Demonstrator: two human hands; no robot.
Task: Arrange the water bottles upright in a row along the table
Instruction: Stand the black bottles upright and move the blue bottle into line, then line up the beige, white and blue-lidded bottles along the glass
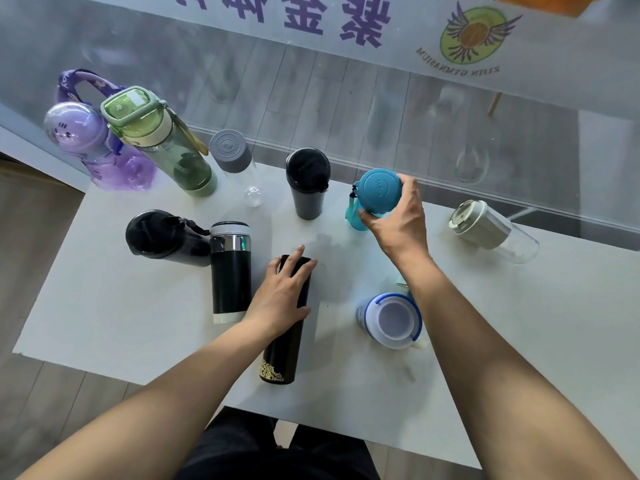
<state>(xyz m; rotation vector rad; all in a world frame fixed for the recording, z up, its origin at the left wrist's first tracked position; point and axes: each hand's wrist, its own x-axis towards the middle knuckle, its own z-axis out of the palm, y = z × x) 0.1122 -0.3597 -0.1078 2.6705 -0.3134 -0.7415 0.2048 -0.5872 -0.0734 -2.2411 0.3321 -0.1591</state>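
Along the far edge of the white table (104, 317) stand a purple bottle (90, 147), a green bottle (162, 143), a clear bottle with a grey cap (235, 161) and a dark grey tumbler (307, 183). My right hand (398, 220) grips a teal bottle (377, 188) by its lid, upright beside the tumbler. My left hand (284, 296) is closed over a black flask with gold print (284, 351) near the front. A black sports bottle (162, 237) and a black and steel flask (231, 268) sit at the left.
A white and blue bottle (391, 320) stands under my right forearm. A clear bottle with a beige lid (491, 230) sits at the far right. A glass wall with purple lettering runs just behind the table. Floor lies to the left.
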